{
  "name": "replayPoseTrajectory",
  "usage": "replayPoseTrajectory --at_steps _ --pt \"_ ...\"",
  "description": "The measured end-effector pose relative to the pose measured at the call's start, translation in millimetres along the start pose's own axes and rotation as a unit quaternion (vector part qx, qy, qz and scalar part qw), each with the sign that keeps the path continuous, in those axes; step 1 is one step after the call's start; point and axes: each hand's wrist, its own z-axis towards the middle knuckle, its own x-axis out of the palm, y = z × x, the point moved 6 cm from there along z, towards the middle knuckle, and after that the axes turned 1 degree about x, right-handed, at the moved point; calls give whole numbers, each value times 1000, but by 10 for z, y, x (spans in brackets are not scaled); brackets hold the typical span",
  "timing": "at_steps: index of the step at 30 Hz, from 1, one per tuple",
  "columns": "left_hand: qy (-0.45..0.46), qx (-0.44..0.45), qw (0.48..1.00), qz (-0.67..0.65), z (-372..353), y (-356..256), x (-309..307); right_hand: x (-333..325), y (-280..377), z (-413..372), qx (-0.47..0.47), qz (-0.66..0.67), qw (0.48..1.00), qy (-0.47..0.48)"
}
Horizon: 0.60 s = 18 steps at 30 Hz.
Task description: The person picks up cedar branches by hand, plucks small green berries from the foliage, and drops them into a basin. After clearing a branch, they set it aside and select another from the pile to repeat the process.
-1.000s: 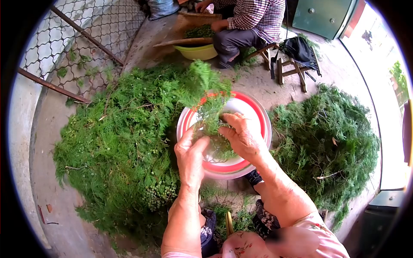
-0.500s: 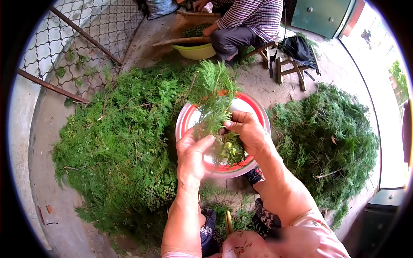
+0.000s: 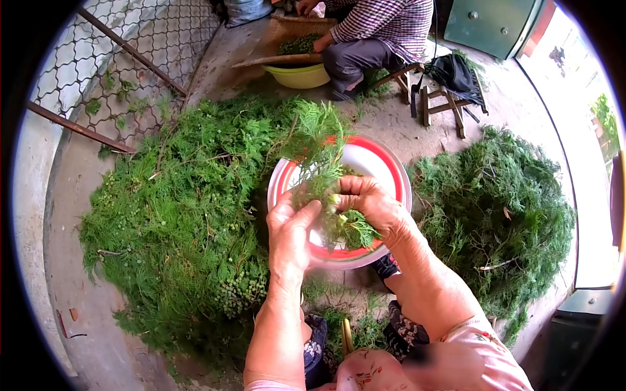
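While your two hands meet over the basin (image 3: pixel 394 164), the conifer sprig (image 3: pixel 319 140) sits between them, its feathery top reaching past your fingers, away from your body. Its long axis runs mostly fore and aft, and a lower tuft hangs beside the right fingers, on the side nearer you. Both hands are at its lower part, so neither is clearly the nearer. Your left hand (image 3: pixel 289 231) has its fingers bent around the sprig from the left, thumb alongside. Your right hand (image 3: pixel 373 203) comes from the other side, thumb and forefinger nearly closed in a pinch on it, by some pale green bits.

To the left of your fingers spreads a large pile of green branches (image 3: pixel 176 221); to their right lies a second pile (image 3: pixel 499 218). Beyond them, another person (image 3: pixel 385 29) works at a woven tray (image 3: pixel 261 49).

Blur and foliage hide the left fingertips and the stem, so you can't tell exactly where each touches. Much of the basin's inside is covered too, and the other person's head is cut off.
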Motion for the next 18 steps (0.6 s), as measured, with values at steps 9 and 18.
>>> replayPoseTrajectory --at_steps 9,18 --pt "-65 11 998 2 -7 4 -77 -390 103 26 -85 -24 981 -172" --pt "-71 34 997 -6 -24 -3 -48 -137 428 -307 -206 -157 945 -199"
